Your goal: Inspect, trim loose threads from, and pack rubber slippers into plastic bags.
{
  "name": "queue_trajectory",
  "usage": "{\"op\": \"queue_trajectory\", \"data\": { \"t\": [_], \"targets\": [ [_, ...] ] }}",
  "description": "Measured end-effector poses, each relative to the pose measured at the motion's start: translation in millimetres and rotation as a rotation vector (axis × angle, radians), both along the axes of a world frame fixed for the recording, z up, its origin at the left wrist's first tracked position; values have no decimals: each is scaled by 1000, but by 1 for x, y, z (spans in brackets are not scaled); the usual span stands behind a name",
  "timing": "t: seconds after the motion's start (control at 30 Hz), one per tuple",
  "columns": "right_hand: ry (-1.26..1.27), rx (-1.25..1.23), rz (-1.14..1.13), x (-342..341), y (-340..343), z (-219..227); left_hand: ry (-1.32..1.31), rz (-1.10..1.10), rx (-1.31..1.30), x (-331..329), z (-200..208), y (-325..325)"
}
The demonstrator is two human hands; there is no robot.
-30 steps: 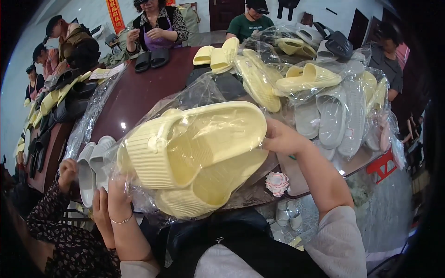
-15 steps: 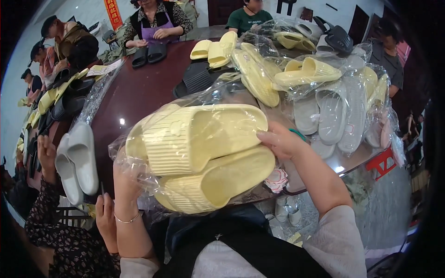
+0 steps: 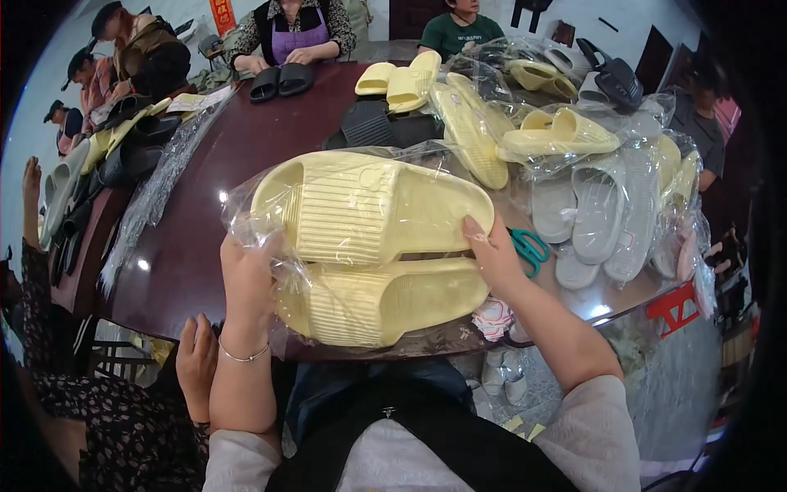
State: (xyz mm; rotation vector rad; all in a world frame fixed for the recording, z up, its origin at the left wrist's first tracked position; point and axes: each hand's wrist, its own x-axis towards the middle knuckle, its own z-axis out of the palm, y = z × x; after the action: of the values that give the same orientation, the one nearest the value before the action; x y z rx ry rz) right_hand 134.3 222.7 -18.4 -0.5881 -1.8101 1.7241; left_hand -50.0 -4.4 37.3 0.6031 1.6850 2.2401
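Yellow slippers (image 3: 344, 205) are already inside clear plastic (image 3: 266, 221), left hand (image 3: 246, 275) clamped toe-side, right hand (image 3: 496, 254) gripping a heel, bagged pairs (image 3: 598, 205) heaped alongside, one far black pair (image 3: 295, 79) unbagged!

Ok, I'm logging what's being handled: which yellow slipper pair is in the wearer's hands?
The bagged yellow pair nearest the wearer's body, held between the left hand and right hand; the other yellow slippers lie farther off.

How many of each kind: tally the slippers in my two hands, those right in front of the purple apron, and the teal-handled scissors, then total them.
Yellow slippers, held, in clear plastic: 2
Dark slippers in front of the purple apron: 2
Teal-handled scissors: 1
Total: 5
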Motion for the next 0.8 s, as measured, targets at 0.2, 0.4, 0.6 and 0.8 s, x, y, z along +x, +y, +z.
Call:
{"op": "queue_trajectory", "data": {
  "t": [0.2,0.4,0.6,0.8],
  "targets": [
    [33,62,-23,-1,-1,0,35,-42,21,-5,-4,1],
    [-10,326,-104,5,11,29,71,-37,-1,7,4,1],
    [111,467,-389,47,53,58,266,-12,-105,-21,7,8],
    [122,464,-639,115,85,68,277,-172,-32,-38,11,63]
  ]
}}
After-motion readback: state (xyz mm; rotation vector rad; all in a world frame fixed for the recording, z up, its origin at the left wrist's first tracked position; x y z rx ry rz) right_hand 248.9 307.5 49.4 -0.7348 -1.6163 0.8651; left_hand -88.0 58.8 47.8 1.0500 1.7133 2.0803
